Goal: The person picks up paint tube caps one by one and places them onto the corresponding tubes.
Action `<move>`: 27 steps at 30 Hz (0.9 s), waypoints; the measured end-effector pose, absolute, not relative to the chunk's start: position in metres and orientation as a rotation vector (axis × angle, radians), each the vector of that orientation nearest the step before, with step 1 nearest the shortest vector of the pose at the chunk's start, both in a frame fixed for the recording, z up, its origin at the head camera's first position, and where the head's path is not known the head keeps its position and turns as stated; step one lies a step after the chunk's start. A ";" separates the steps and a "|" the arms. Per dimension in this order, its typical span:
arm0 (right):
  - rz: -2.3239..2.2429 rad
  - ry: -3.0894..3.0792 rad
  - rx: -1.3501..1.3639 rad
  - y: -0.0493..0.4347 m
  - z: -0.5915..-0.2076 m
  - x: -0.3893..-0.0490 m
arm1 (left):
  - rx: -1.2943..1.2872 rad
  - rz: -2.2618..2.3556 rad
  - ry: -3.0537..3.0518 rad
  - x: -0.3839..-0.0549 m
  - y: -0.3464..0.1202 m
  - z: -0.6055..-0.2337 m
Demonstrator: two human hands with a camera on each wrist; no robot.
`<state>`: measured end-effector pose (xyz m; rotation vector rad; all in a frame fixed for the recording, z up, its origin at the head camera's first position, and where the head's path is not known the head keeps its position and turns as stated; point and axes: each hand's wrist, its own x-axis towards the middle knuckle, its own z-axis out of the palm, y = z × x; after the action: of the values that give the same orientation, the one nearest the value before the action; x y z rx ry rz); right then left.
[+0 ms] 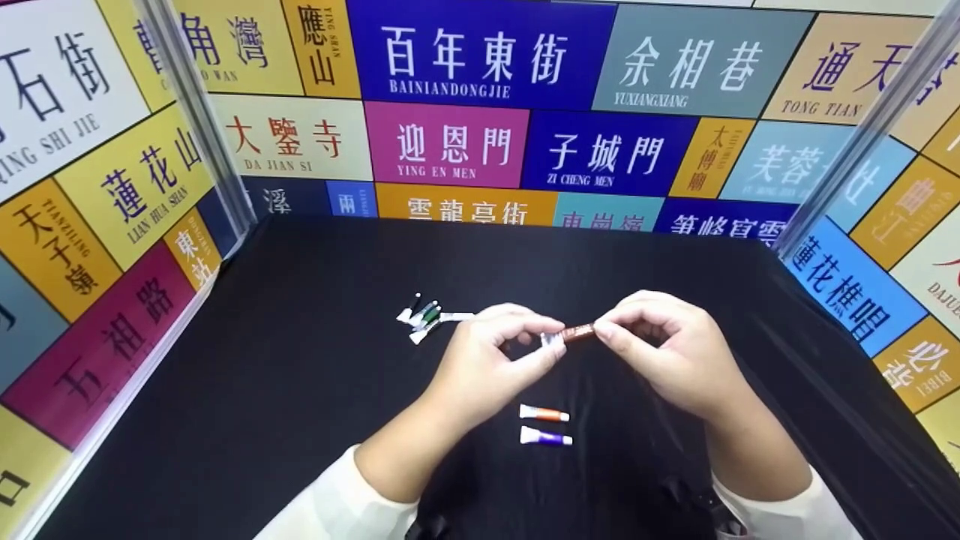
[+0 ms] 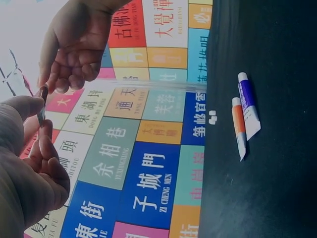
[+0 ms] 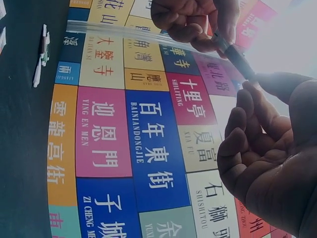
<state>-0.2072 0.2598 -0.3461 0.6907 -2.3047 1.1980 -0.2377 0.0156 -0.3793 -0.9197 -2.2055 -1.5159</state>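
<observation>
A small brown paint tube [image 1: 578,333] is held between both hands above the table. My left hand [image 1: 487,364] pinches its pale flat end between thumb and forefinger. At the opposite end, the right hand [image 1: 671,349] grips the tube with thumb and forefinger, and these fingertips hide that tip. The right wrist view shows the tube [image 3: 239,62] slanting from one hand to the other. Nearer the person lie an orange paint tube [image 1: 546,413] and a purple paint tube [image 1: 546,436], side by side with their caps pointing right.
Several more paint tubes lie in a loose cluster left of the left hand, among them a green tube [image 1: 429,313] and a black tube [image 1: 411,307]. A black cloth [image 1: 300,390] covers the table. Panels printed with street names [image 1: 480,60] stand behind and on both sides.
</observation>
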 end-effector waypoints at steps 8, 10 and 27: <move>1.228 -2.345 0.438 0.274 -0.348 -0.221 | -0.900 -1.450 -2.313 -0.253 0.015 -0.394; 1.223 -2.367 0.351 0.282 -0.349 -0.228 | -0.888 -1.437 -2.376 -0.257 0.016 -0.400; 1.381 -2.545 -0.121 0.360 -0.395 -0.313 | -0.821 -1.521 -2.735 -0.281 0.023 -0.444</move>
<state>-0.3128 0.3603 -0.3955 -0.1208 -2.5453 1.3815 -0.2811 0.0231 -0.4441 -0.8212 -2.7349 -1.5209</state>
